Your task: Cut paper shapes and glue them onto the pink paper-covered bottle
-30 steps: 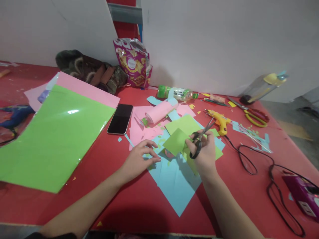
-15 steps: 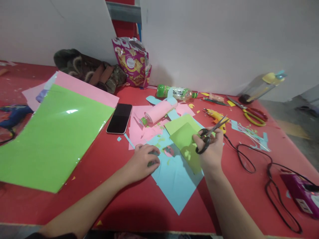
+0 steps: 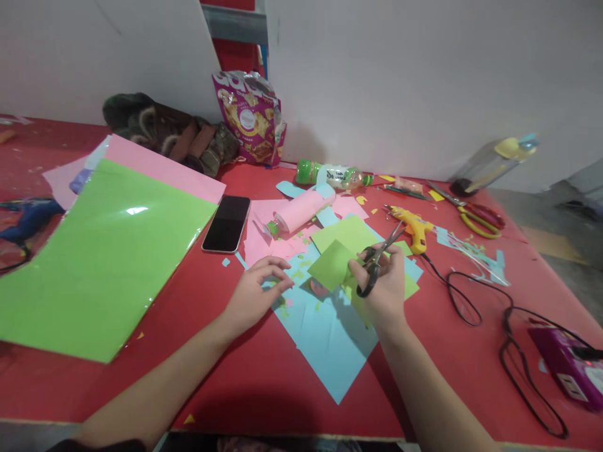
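Note:
My right hand (image 3: 386,292) is closed round black-handled scissors (image 3: 372,271), whose blades point up and away to the right. Its thumb also pinches the corner of a small green paper piece (image 3: 332,267), raised over the papers. My left hand (image 3: 254,290) is open, fingers apart and slightly curled, at the left edge of a blue paper sheet (image 3: 336,351). More green paper (image 3: 346,231) lies under and behind my right hand. A pink circle (image 3: 319,288) is partly covered by the raised piece. Small cut scraps are scattered on the blue sheet.
A pink-wrapped bottle (image 3: 301,212) and a green bottle (image 3: 336,176) lie behind. A phone (image 3: 227,224) and a large green sheet (image 3: 108,263) are left. On the right are a yellow glue gun (image 3: 414,227), its cord, larger scissors (image 3: 475,216) and a purple box (image 3: 568,367).
My right hand has moved left with the scissors and the green paper piece, uncovering more paper on its right. My left hand has shifted slightly left and its fingers have straightened.

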Motion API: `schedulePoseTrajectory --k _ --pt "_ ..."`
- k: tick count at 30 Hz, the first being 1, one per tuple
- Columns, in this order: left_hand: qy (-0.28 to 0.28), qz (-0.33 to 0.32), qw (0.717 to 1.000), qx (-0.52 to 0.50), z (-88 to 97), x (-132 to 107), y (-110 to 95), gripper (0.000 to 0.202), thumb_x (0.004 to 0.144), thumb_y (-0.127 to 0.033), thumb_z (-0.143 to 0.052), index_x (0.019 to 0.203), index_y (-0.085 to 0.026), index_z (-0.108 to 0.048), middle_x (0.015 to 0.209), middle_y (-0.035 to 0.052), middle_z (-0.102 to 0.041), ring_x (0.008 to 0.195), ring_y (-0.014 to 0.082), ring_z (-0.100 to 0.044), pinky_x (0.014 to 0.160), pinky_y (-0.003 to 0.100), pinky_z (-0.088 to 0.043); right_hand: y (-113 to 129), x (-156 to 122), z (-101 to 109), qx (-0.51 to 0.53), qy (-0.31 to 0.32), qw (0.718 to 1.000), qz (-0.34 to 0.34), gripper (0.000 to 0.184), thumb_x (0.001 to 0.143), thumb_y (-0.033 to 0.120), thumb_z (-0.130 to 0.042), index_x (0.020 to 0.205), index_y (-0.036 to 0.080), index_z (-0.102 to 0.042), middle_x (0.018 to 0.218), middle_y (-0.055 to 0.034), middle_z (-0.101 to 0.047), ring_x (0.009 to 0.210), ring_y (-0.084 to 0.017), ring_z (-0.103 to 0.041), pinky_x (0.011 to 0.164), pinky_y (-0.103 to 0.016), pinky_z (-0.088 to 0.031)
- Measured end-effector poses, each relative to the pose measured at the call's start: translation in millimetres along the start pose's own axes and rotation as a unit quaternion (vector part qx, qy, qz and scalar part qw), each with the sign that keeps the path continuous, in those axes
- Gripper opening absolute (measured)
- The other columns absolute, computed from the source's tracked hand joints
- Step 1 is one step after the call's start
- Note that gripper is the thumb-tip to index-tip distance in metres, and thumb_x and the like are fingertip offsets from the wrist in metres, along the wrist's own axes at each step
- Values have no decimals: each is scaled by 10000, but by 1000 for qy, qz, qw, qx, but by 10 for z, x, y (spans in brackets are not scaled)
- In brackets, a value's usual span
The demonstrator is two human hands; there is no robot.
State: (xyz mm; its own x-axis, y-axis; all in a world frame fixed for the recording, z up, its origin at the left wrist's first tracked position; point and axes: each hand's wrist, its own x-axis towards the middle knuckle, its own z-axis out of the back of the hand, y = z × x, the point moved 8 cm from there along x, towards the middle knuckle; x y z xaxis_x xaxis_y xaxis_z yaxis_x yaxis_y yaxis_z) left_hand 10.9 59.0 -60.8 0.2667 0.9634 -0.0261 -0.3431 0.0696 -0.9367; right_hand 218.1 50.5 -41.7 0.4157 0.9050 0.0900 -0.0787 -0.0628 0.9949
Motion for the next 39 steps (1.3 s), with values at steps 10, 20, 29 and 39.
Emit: schedulePoseTrajectory --k 10,20,29,39 --pt "2 10 999 -42 7 10 4 246 781 -301 -431 624 -146 -541 905 74 -516 889 169 -495 748 311 -430 3 0 18 0 -11 1000 3 356 555 146 -620 803 233 -379 672 60 -481 543 -81 -465 476 -209 -366" --pt "32 -19 999 -23 -80 -30 -39 147 697 -264 -560 601 -153 -554 1064 77 -521 1027 192 -467 900 367 -355 1 -148 -145 -16 27 999 -1 341 586 166 -608 825 236 -375 700 45 -471 554 -93 -461 476 -224 -388" --pt "-60 87 994 -29 149 -3 111 120 721 -268 -517 663 -163 -512 537 -7 -596 553 140 -598 528 220 -443 26 -168 -199 -96 56 993 46 318 647 200 -586 865 238 -358 686 38 -466 614 -132 -504 592 -307 -427" --pt "-283 39 947 -149 808 153 412 151 683 -287 -554 715 -159 -481 599 -31 -527 538 123 -611 540 214 -468 -33 -136 -308 -422 86 888 159 292 622 229 -589 855 182 -419 825 -84 -466 807 -261 -465 729 -441 -378"
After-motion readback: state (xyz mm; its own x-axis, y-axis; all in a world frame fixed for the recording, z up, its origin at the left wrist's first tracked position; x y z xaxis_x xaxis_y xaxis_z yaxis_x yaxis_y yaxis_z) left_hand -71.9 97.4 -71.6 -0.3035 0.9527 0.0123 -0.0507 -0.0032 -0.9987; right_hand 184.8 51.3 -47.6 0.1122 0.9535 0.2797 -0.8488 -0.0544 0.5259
